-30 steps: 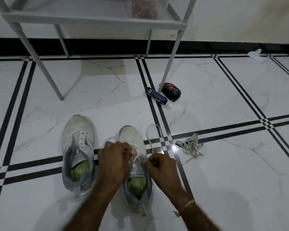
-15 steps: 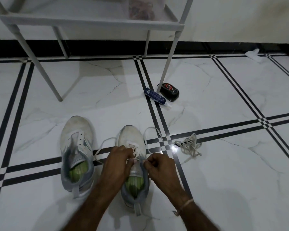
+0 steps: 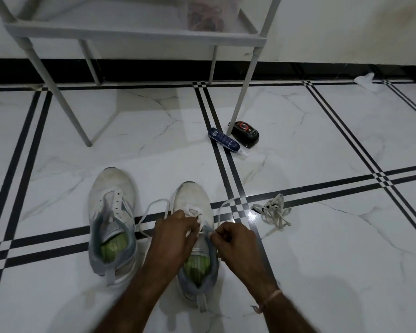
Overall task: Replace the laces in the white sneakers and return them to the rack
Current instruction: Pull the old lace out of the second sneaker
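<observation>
Left grip [image 3: 175, 236] and right grip [image 3: 233, 240] each pinched the white lace [image 3: 194, 211] over one sneaker [image 3: 190, 195] on the floor [image 3: 322, 248]. Second sneaker [image 3: 112, 188] sat just left, unlaced. Loose lace pile [image 3: 273, 211] lay near, to the right; rack [image 3: 135, 34] stood well beyond.

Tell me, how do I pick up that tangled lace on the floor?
Pinch the tangled lace at its bunched middle, coming straight down from above. It lies flat on the floor, so no side offers an edge, and the crossed loops there are probably the thickest bit to pinch.
</observation>
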Demonstrator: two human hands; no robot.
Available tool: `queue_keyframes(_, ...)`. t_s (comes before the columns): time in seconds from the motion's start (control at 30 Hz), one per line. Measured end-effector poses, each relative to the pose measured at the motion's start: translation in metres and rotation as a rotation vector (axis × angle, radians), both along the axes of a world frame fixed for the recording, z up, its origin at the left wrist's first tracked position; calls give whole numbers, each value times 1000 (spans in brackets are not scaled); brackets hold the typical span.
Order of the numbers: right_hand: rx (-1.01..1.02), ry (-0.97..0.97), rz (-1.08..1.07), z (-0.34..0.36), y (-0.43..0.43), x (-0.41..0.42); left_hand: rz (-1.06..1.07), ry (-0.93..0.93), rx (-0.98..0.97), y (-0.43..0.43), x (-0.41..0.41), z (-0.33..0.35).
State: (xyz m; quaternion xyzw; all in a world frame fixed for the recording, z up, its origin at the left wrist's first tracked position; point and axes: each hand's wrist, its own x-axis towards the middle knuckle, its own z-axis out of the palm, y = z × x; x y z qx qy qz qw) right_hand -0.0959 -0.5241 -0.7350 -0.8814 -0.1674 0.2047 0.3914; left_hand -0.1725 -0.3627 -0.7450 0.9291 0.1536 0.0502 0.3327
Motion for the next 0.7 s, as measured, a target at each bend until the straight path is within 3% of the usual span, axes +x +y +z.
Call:
queue_keyframes(0.07, 9, 7, 4, 1, 0, -1, 71, -35, -67, -4, 1, 3)
queue_keyframes(0.1, 16, 10, 2, 1, 0, -2, 146, -65, -223, -6, 1, 5)
queue_keyframes(0.13, 22, 13, -1, 2, 1, -2, 284, -95, -511, -6, 2, 10)
queue_keyframes(0.2, 28, 27, -9, 1, 1, -2, 612, -189, -1334, -1, 8, 23)
queue_keyframes(0.23, 28, 33, -11, 1, 1, -1, 716, -248, -1573, 2, 8, 23)
queue_keyframes(0.27, 23, 35, -13, 0, 1, -1, 755, -267, -1600, 5, 7, 23)
queue_keyframes(0.3, 19, 32, -13, 0, 1, -1, 727, -248, -1445, 8, 6, 20)
queue_keyframes(0.43, 16, 37, 6, -3, 3, -1, 75, -39, -197, 5, -4, 4)
queue_keyframes(0.47, 15, 36, 7, -4, 3, -1, -30, 20, 25, 4, -3, 0)
queue_keyframes(0.5, 16, 37, 6, -6, 3, -1, -71, 43, 123, 3, 0, -1)
queue_keyframes(0.53, 16, 39, 2, -6, 3, 0, -55, 31, 129, 3, 2, -2)
queue_keyframes(0.6, 16, 51, -10, -7, 2, 0, 77, -81, -67, 2, 0, 0)
queue_keyframes(0.7, 31, 66, -30, -8, 2, 0, 504, -176, -812, 2, 1, 7)
